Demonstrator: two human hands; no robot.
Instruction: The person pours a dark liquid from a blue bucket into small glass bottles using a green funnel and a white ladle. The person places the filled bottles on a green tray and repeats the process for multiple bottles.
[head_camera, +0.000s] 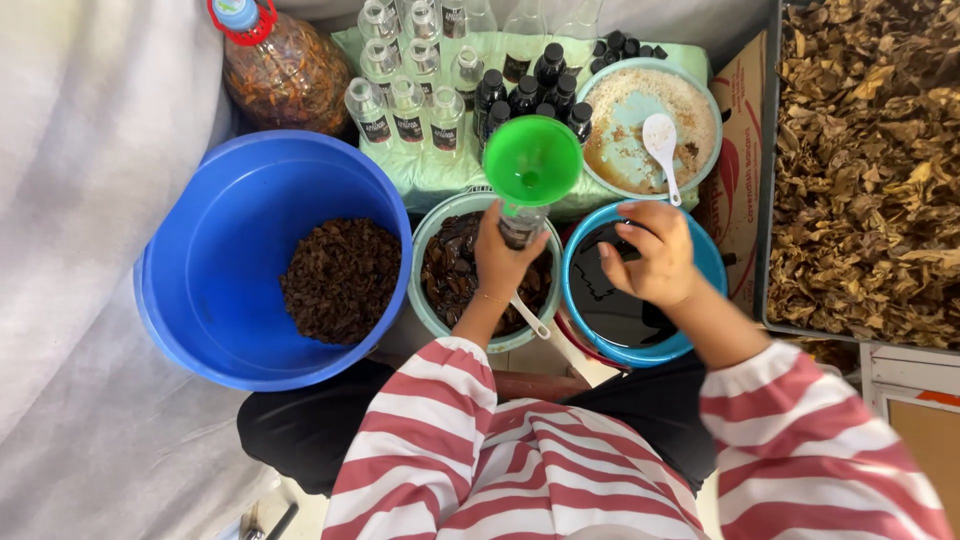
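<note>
Grey cloth backdrop, tubs crowded close. Left hand (503, 258) wrapped round small bottle (522, 224), green funnel (533, 160) seated in its neck, over teal bowl (432, 225) of dark pieces. Right hand (648, 252) curled above blue bowl (708, 262) of dark liquid, fingers seemingly pinching something unseen. Big blue tub (200, 280) at 9 o'clock; capped bottles (420, 95) at 12; dried leaves (870, 170) at 3.

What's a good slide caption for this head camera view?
Left hand holds a bottle with green funnel; right hand over dark liquid bowl.
</note>
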